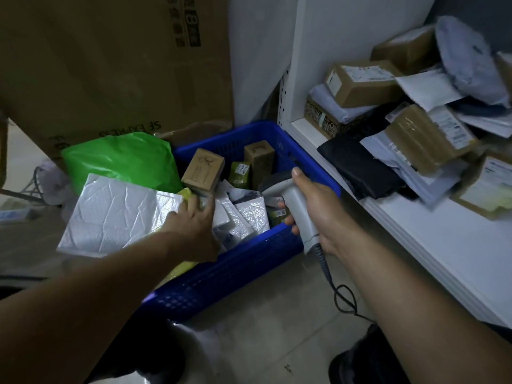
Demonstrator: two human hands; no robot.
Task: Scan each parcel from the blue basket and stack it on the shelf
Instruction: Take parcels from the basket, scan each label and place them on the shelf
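Head view looks down on a blue basket (318, 173) standing on the tiled floor (277, 342), hard against the lower left corner of a white shelf (443, 259). Its inside is crowded with parcels: small brown boxes (203, 170) near the far wall, green packets (239, 174) between them, and white padded mailers (249, 214) toward the near rim. A large white mailer (110, 214) and a green bag (119, 159) spill over the left rim. The left hand (194, 225) reaches in over that side, its fingers curled down among the mailers beside a yellow packet (188, 194); whether they have closed on one I cannot tell, since the fingertips are hidden. The right hand (310, 206) is wrapped firmly round the grip of a grey scanner (291, 198), held over the right rim with its nose pointing into the basket and its cord (343, 297) trailing to the floor. The shelf's far end already carries a loose heap of stacked parcels (415, 120), while its near edge lies bare. To do this step well, I would single out one top mailer, lift it clear of the rest, turn its label up toward the scanner, and keep the cord away from the rim.
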